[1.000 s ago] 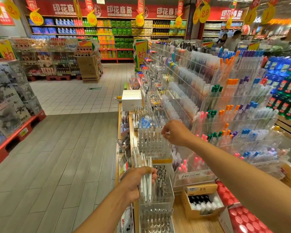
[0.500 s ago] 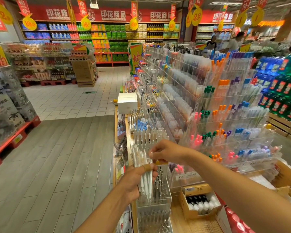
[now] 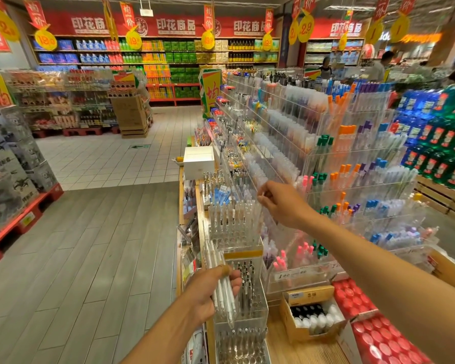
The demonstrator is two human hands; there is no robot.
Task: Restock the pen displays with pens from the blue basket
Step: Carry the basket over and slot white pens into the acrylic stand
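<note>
Fingers (image 3: pixel 222 281) of left hand (image 3: pixel 208 292) grip clear pens (image 3: pixel 221 285); right hand (image 3: pixel 281 203) pinches something indistinct.

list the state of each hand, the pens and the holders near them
left hand: gripping a bundle of clear pens
bundle of clear pens: held upright, out of any holder
right hand: fingertips pinching a clear pen
clear pen: held over the rack
clear pen rack: nearly full
lower holder: partly filled
cardboard box: open

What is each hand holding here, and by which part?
Left hand grips a bundle of clear pens around its middle. Right hand pinches one clear pen by its top end, over the clear display rack.
</note>
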